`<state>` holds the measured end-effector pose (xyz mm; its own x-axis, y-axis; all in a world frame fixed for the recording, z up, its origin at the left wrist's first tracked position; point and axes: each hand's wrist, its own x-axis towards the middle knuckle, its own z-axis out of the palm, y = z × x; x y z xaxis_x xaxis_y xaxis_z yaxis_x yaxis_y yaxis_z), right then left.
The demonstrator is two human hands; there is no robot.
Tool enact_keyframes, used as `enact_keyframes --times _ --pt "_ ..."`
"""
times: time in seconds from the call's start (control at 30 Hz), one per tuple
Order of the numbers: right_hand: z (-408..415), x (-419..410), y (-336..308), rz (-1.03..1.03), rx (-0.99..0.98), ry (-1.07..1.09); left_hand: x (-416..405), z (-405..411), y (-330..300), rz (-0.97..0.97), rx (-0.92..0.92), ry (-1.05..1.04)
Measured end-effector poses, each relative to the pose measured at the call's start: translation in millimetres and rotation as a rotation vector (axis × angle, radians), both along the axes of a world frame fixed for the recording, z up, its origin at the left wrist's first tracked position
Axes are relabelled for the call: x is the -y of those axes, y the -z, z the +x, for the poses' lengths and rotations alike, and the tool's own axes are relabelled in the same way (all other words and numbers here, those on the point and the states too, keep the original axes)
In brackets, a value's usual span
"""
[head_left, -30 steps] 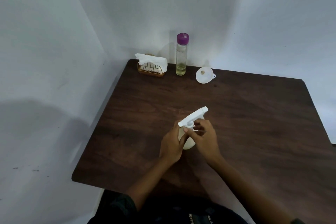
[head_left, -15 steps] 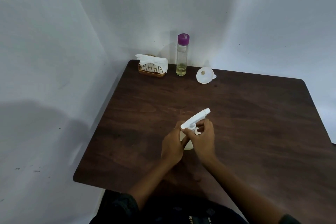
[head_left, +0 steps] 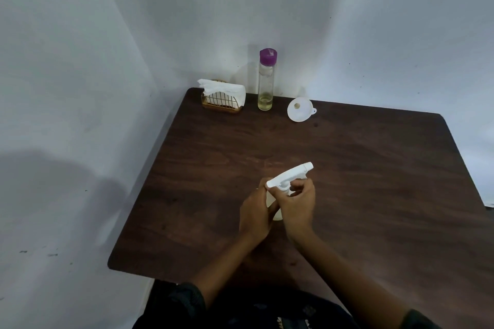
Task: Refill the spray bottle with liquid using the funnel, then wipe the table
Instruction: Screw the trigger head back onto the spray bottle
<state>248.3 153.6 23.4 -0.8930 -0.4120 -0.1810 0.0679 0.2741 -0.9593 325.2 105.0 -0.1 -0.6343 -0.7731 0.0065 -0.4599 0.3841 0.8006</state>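
Note:
A white spray bottle stands in the middle of the dark wooden table. My left hand wraps around its body. My right hand grips the collar just under the white trigger head, whose nozzle points up and to the right. Most of the bottle's body is hidden by my hands. A clear tall bottle with a purple cap stands at the back edge with a little yellowish liquid in its bottom. A white funnel lies to its right.
A gold wire holder with white tissues sits at the back left corner of the table. White walls close in behind and to the left. The table's right edge runs down past a dark object at far right.
My right hand has shifted its grip on the collar, and the spray head sits slightly turned. The bottle stays in the same place on the table.

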Motion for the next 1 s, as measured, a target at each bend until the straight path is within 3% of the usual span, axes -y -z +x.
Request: enact_keyframes --times 0.17,0.43,0.6,0.8,0.93,1.0 --pt "4 -9 7 0.01 -0.043 -0.152 3 -1 -2 0.025 -0.04 0.013" --pt "8 -1 -4 -0.017 -0.057 0.029 6 1 3 -0.04 -0.017 0.031" --pt "6 -1 -5 0.019 -0.098 0.031 8 0 -3 -0.003 -0.008 0.029" --pt "-4 -31 -20 0.061 -0.121 -0.142 18 10 -10 0.252 -0.002 0.197" --pt "-13 -51 -64 -0.042 -0.056 -0.411 23 24 -11 0.634 -0.038 0.364" --pt "-10 -53 -73 -0.043 -0.051 -0.47 19 29 -15 0.715 -0.045 0.369"
